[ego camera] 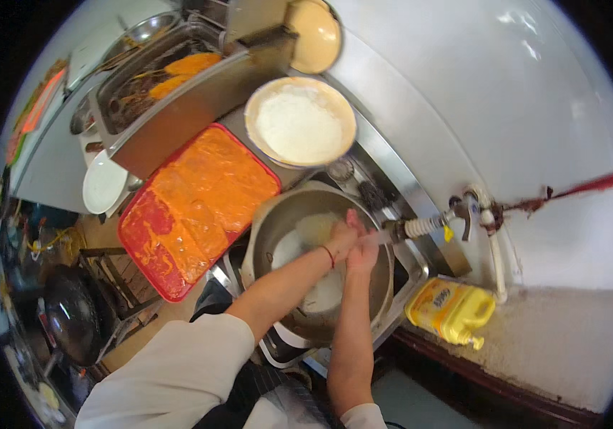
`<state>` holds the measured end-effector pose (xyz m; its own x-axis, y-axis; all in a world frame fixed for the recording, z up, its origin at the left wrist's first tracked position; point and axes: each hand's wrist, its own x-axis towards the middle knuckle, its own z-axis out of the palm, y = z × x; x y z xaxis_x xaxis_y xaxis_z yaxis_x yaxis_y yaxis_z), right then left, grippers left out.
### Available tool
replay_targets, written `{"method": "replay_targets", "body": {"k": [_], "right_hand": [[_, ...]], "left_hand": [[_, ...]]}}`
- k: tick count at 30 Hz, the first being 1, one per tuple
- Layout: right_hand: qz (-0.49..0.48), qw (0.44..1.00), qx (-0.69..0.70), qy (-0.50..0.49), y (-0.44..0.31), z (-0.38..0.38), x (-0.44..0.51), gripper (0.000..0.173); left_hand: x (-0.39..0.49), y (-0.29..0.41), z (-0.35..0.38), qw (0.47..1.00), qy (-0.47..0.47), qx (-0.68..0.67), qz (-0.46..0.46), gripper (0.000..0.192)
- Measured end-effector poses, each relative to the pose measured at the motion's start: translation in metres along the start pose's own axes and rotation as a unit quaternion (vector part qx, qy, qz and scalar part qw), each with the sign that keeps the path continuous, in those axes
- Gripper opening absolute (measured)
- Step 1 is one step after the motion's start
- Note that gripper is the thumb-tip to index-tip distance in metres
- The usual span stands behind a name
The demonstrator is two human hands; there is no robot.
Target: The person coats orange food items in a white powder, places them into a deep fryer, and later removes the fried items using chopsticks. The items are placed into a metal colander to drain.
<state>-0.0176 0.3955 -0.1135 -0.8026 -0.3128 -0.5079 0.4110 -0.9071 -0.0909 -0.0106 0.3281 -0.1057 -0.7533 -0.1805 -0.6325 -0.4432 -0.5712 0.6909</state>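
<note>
My left hand (342, 240), with a thin red band at the wrist, and my right hand (361, 255) touch each other over a large metal pot (271, 225). Water from a tap (459, 212) with a white-wrapped spout (424, 227) runs onto them. Both hands are blurred, and how far the fingers are closed is hidden. Cloudy water (322, 295) lies in the pot below. Beside the pot, a red tray (157, 219) carries flat pieces in orange batter (215, 182). Beyond it stands a basin (346, 137) of white flour (298, 123).
A deep fryer (178, 128) holding orange fried pieces (191, 64) stands past the tray, near a white oval plate (104, 183). A yellow detergent jug (448, 310) lies on the right ledge (553, 343). Left and lower, a black wok (73, 316) rests on a stand.
</note>
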Motion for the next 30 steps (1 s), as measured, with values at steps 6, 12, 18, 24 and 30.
{"method": "replay_targets", "body": {"k": [6,12,18,24,30], "right_hand": [[0.014,0.997,0.044,0.063,0.013,0.004,-0.045,0.024],[0.045,0.995,0.085,-0.002,-0.007,-0.011,-0.041,0.019],[0.013,0.998,0.059,0.021,-0.004,0.005,-0.045,0.025],[0.004,0.999,0.048,-0.02,0.001,0.003,-0.044,0.037],[-0.004,0.999,-0.048,-0.016,-0.003,-0.002,-0.039,0.04]], "left_hand": [[-0.001,0.014,-0.025,0.986,-0.129,-0.028,-0.106,0.048],[-0.023,0.025,-0.021,0.93,-0.244,-0.19,-0.198,0.048],[-0.019,0.03,-0.022,0.942,-0.246,-0.16,-0.163,0.04],[-0.001,0.019,-0.031,0.933,-0.277,-0.171,-0.151,0.038],[-0.016,0.03,-0.025,0.939,-0.269,-0.166,-0.135,0.035]]}}
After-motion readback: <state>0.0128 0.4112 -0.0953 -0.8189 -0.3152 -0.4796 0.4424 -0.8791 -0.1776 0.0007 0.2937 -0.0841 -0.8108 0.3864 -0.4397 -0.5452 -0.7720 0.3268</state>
